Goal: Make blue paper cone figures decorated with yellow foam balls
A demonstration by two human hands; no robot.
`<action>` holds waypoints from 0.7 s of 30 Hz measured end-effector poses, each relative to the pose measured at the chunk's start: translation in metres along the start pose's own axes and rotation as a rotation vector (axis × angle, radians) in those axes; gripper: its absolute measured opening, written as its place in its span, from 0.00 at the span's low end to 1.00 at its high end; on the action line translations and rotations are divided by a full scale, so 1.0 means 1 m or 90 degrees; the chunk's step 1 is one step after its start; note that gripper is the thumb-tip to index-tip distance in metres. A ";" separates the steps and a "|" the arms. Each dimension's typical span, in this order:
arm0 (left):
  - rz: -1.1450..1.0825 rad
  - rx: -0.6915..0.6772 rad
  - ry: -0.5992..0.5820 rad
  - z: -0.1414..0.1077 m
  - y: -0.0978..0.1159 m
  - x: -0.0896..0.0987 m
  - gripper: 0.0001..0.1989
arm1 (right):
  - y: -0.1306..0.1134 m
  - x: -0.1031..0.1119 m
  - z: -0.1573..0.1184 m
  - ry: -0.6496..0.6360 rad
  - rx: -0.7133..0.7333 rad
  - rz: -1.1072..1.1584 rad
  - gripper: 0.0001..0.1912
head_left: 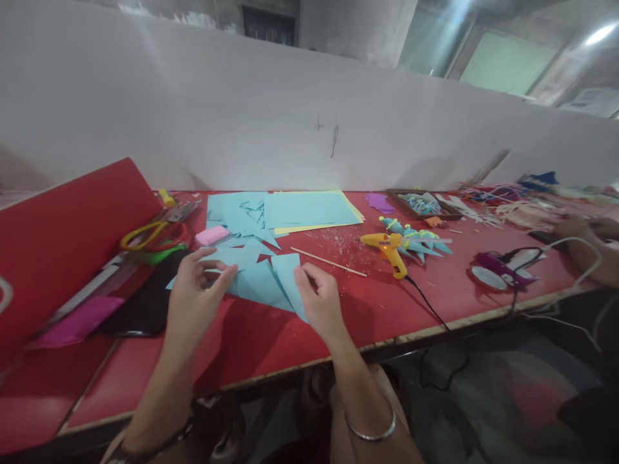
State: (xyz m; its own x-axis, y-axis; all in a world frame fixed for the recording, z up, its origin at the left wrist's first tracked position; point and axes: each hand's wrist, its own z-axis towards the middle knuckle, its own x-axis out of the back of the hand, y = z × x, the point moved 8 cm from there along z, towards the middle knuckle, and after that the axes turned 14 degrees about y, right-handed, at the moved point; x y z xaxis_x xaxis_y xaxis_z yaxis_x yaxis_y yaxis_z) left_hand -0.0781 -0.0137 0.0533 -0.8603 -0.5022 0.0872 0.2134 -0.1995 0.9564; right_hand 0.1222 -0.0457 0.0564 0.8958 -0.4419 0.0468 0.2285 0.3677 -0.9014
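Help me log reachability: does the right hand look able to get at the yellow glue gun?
Probably yes: little more than a thin stick on the red table lies between the right hand and the yellow glue gun, though the hand's grip on the blue paper would need freeing first.

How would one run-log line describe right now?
right hand: pinching blue paper | left hand: at blue paper | glue gun: on table, right of stick
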 end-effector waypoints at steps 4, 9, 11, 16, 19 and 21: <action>-0.187 0.188 -0.029 -0.008 -0.017 -0.005 0.25 | -0.001 0.003 0.001 0.025 -0.009 0.018 0.18; -0.289 0.134 -0.173 -0.020 -0.003 -0.018 0.29 | 0.001 0.006 0.001 0.064 -0.038 0.054 0.17; -0.295 0.110 -0.181 -0.019 0.000 -0.018 0.30 | 0.000 0.006 0.001 0.065 -0.036 0.060 0.16; -0.302 0.123 -0.092 -0.017 -0.001 -0.013 0.19 | 0.000 0.009 0.002 0.068 -0.041 0.057 0.16; -0.264 0.134 -0.096 -0.022 -0.001 -0.016 0.12 | -0.002 0.006 0.001 0.030 -0.038 0.057 0.16; -0.215 0.103 -0.174 -0.029 0.004 -0.024 0.15 | -0.005 0.003 -0.001 0.008 -0.016 0.042 0.16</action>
State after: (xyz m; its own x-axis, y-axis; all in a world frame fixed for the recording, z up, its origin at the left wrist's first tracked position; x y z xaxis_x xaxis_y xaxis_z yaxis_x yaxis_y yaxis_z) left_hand -0.0433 -0.0268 0.0467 -0.9644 -0.1865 -0.1876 -0.1567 -0.1685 0.9732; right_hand 0.1234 -0.0496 0.0603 0.9035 -0.4283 -0.0185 0.1591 0.3751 -0.9132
